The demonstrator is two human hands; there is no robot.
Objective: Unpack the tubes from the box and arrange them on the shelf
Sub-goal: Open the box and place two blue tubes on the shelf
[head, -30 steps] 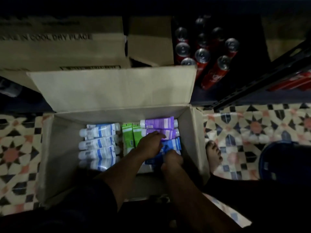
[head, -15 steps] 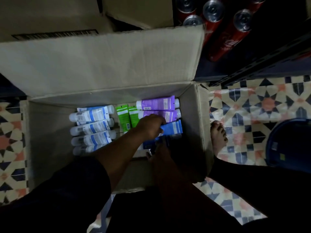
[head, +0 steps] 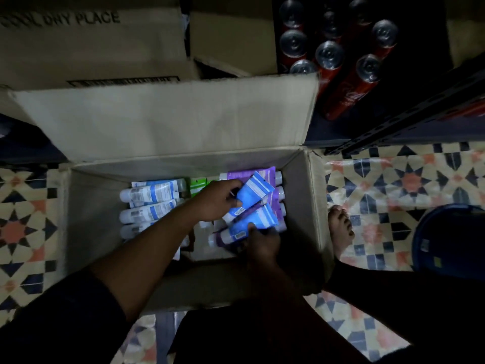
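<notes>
Where the flap [head: 170, 119] rises, red cans [head: 346, 95] — and cartons [head: 91, 48] — stand behind.

Dim light; patterned star-tile floor [head: 409, 179]; dark metal shelf rail [head: 409, 122]; red cans [head: 349, 82] on shelf.

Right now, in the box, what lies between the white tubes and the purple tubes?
Green tubes, partly covered by the left hand, in the head view.
</notes>
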